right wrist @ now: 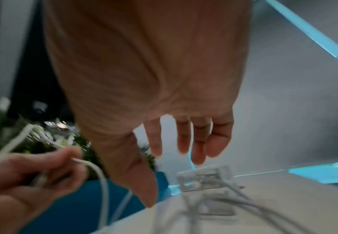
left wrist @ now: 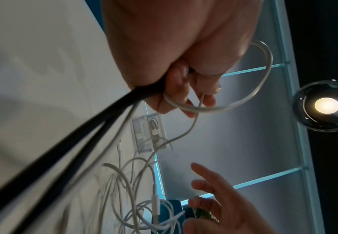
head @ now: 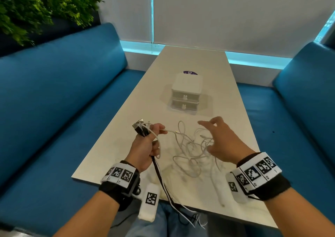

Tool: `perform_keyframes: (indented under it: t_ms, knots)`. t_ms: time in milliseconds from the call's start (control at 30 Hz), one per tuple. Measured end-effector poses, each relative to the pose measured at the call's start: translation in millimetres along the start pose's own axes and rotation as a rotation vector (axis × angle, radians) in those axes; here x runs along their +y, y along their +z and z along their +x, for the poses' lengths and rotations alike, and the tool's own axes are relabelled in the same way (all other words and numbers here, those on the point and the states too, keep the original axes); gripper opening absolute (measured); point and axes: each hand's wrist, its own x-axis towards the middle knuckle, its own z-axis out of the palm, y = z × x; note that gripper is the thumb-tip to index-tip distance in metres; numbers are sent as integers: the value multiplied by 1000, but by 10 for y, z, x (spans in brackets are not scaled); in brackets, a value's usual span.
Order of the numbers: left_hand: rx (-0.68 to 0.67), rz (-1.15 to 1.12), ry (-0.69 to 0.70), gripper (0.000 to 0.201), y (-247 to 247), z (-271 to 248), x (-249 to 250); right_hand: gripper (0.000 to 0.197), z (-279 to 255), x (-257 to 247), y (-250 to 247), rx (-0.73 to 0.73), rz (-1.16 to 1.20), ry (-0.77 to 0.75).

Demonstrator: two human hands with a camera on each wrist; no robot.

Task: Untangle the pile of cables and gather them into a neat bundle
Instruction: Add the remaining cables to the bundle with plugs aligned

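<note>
A tangle of thin white cables (head: 192, 151) lies on the pale table (head: 192, 64), between my two hands. My left hand (head: 146, 144) grips a bunch of cables (left wrist: 96, 117), black and white, with their plugs (head: 140, 128) sticking up past the fist; the loose ends hang over the near table edge. One white cable (head: 170, 131) runs from that fist into the tangle. My right hand (head: 217, 137) hovers over the right side of the tangle, fingers spread and holding nothing; the right wrist view shows its fingers (right wrist: 198, 142) straight.
A small white two-drawer box (head: 185, 93) stands mid-table beyond the cables, with a purple round sticker (head: 190, 72) behind it. Blue benches (head: 59, 84) flank the table on both sides. A green plant (head: 36, 6) is at the back left.
</note>
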Motion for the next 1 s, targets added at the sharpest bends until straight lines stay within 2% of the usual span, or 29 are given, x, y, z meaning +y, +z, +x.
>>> perform_keyframes:
  t_ms: [133, 200, 267, 400, 500, 567, 600, 700, 800, 833, 900, 1000]
  knots:
    - [-83, 15, 28, 22, 54, -84, 34, 40, -25, -305, 19, -167, 117, -128]
    - [-127, 14, 37, 24, 60, -118, 42, 23, 4, -355, 109, -249, 173, -134]
    - [-169, -13, 30, 26, 63, -139, 49, 12, 47, -345, 217, -243, 202, -116]
    - [-228, -79, 10, 27, 42, -150, 41, 10, 131, -293, 310, -56, 339, -48]
    - [-271, -95, 3, 25, 69, -173, 30, 8, 139, -342, 296, -70, 388, -51]
    - [-273, -75, 8, 18, 92, -165, 5, 13, 142, -367, 261, -46, 417, -80]
    - [-264, -40, 12, 16, 94, -145, -11, 16, 149, -372, 227, -10, 471, -92]
    - [-237, 192, 25, 25, 133, -104, -94, 14, 123, -412, 52, 41, 679, -185]
    - [-212, 413, 32, 8, 254, -110, -214, 11, 42, -522, -128, 46, 800, -305]
    - [-218, 456, 43, 8, 303, -116, -246, 10, 17, -554, -176, 54, 829, -323]
    - [-217, 503, 86, 15, 364, -116, -321, 9, -24, -589, -230, 81, 864, -337]
    - [-137, 464, 99, 5, 376, -94, -350, 13, -72, -500, -154, 123, 830, -279]
